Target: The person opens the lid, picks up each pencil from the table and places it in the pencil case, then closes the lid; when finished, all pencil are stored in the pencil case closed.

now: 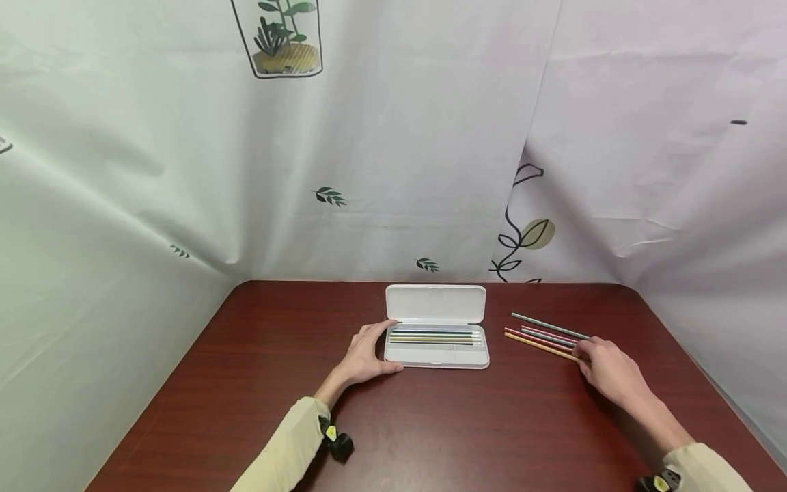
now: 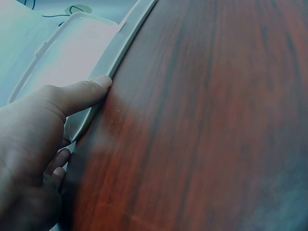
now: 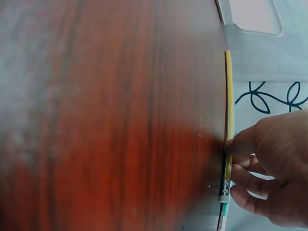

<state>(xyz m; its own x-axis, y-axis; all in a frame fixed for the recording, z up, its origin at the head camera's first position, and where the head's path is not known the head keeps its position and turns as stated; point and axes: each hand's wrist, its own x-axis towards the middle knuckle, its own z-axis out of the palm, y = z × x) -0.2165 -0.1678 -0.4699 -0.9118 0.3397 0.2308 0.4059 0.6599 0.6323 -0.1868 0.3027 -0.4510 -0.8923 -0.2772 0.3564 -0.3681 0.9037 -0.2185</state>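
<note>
A white pencil case (image 1: 424, 355) lies on the table with its lid (image 1: 435, 304) raised at the back. Several pencils (image 1: 430, 336) lie side by side in its rear compartment. My left hand (image 1: 364, 355) holds the case by its left end, thumb on the front edge and fingers toward the back. To the right, my right hand (image 1: 609, 369) pinches a yellow pencil (image 3: 229, 91) near its eraser end. Beside it lie a red pencil (image 1: 547, 333) and a green pencil (image 1: 541, 322), their right ends close to my fingers or hidden by them.
The dark red wooden table (image 1: 430, 424) extends in front of the case and to both sides. A pale printed cloth (image 1: 393, 137) hangs right behind the table's far edge and along its sides. Each wrist wears a black camera (image 1: 340, 445).
</note>
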